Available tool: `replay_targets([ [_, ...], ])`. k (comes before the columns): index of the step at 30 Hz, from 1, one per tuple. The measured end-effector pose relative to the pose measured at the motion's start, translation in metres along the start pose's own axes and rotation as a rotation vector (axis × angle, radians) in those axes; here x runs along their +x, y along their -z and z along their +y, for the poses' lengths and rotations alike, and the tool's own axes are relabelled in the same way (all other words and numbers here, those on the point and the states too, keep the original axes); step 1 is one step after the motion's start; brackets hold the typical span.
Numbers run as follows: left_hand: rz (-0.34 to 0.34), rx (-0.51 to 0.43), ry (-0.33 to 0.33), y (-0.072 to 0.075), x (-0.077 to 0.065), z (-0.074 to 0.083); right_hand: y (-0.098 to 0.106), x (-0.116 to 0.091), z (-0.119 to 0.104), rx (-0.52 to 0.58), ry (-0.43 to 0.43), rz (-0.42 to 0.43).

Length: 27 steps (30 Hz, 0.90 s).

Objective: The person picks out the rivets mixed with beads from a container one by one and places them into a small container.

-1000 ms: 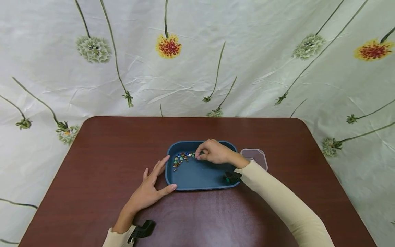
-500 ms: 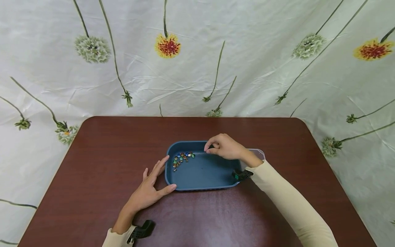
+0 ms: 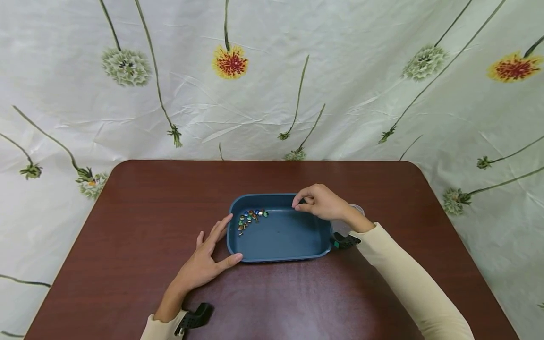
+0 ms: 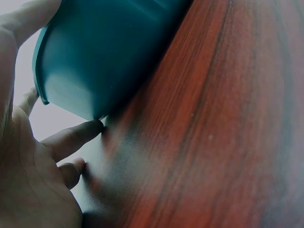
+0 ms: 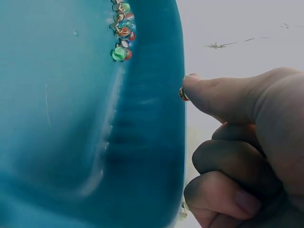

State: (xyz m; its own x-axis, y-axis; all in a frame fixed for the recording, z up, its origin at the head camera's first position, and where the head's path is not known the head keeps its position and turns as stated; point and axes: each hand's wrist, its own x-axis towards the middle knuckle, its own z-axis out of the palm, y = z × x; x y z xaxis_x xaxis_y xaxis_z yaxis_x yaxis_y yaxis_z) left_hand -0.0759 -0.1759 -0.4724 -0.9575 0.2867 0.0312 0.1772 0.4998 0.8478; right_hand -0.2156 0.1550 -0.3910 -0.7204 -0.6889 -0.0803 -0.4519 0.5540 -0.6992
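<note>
A blue tray [image 3: 280,246] lies on the table with several glass marbles [image 3: 250,217] bunched at its far left. In the head view my left hand [image 3: 204,259] rests against the tray's left end, fingers spread and straight; the left wrist view has its fingertips touching the outer wall. My right hand [image 3: 320,203] is raised over the far right part of the tray. Between thumb and forefinger it pinches a small marble [image 5: 183,94], mostly hidden by the thumb in the right wrist view. The other fingers are curled in.
Behind the right wrist, a clear plastic container [image 3: 340,227] stands at the tray's right side, mostly hidden by the forearm. The brown wooden table [image 3: 170,189] ends at a floral cloth [image 3: 263,94] beyond its far edge.
My right hand has lifted from beside the marbles and moved right, over the tray's far right part, a marble between its fingers. The left hand stays where it was.
</note>
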Motion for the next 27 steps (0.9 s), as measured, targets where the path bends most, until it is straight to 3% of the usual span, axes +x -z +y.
replay_targets([
  [17, 0.004, 0.002, 0.000, 0.000, -0.001, -0.001, 0.014, -0.031, 0.016, 0.017, -0.018, 0.067],
  [27, 0.010, 0.016, -0.015, -0.001, -0.001, -0.002, 0.019, -0.047, 0.024, 0.033, -0.079, 0.116],
])
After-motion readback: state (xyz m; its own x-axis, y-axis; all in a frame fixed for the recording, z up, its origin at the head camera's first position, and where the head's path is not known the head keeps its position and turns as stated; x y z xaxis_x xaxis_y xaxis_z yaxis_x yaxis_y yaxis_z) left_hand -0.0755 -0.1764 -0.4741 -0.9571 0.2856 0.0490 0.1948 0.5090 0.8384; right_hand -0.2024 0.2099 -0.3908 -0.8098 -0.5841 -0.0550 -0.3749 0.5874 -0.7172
